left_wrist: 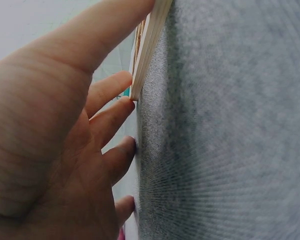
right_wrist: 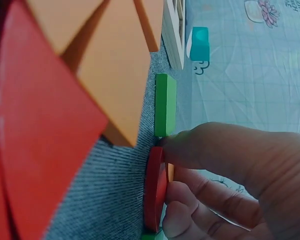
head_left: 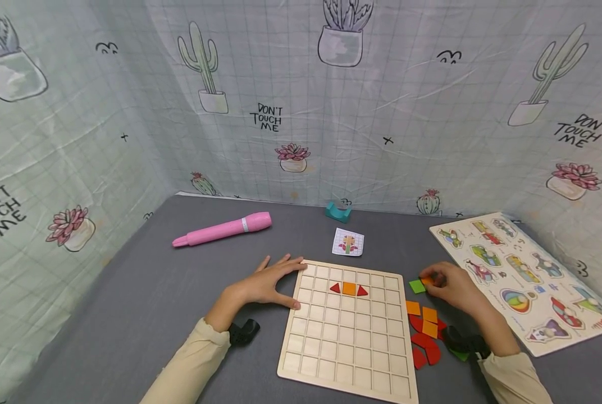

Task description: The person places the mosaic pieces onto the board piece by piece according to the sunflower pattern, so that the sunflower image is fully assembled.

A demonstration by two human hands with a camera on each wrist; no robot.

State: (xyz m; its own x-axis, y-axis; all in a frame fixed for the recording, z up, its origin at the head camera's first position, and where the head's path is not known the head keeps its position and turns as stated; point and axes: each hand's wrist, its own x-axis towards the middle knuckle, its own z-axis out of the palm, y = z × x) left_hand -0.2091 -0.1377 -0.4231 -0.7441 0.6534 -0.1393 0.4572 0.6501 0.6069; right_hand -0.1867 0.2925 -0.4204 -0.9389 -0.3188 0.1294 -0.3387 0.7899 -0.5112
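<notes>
A pale wooden grid board (head_left: 331,336) lies on the table. On it an orange square tile (head_left: 349,288) sits between two red triangle tiles (head_left: 336,288), all in one row. My left hand (head_left: 265,285) rests at the board's upper left, fingers spread, with thumb and fingertips touching its edge (left_wrist: 149,50). Right of the board, my right hand (head_left: 452,285) pinches an orange tile (head_left: 427,280) between thumb and curled fingers, close beside a green square tile (head_left: 417,287). In the right wrist view, a red piece (right_wrist: 155,192) partly hides that orange tile.
Several loose orange and red tiles (head_left: 432,352) lie along the board's right edge. A small printed pattern card (head_left: 348,242) and a teal holder (head_left: 338,212) stand behind the board. A pink pen-shaped object (head_left: 222,230) lies at left, a picture puzzle board (head_left: 523,280) at right.
</notes>
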